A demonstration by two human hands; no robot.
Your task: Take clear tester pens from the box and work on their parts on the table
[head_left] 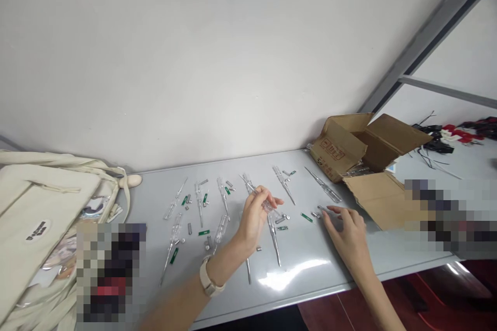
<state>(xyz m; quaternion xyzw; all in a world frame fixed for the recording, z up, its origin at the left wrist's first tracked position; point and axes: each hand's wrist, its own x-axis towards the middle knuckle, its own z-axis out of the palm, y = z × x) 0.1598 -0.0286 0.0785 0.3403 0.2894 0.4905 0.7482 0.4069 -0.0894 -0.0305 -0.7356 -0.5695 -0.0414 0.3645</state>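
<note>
A clear-handled tester screwdriver (267, 207) is in the closed fingers of my left hand (252, 220), raised over the table, its blade pointing up and away to the left. My right hand (347, 232) is low at the table's right side, thumb and forefinger pinched at a small silver metal part (320, 208). Beside those fingertips lie a green strip (306, 217) and small metal cylinders (314, 214). Several more clear tester screwdrivers (274, 240) are spread over the table, most with a green strip and metal pieces beside them. My left forearm and hand partly cover some.
An open cardboard box (336, 152) with clear pieces inside stands at the right, one flap over the table. Behind its left side lies another tester screwdriver (323, 184). A cream bag (46, 201) fills the left end. Red and black wires (446, 134) lie far right, beyond a metal frame.
</note>
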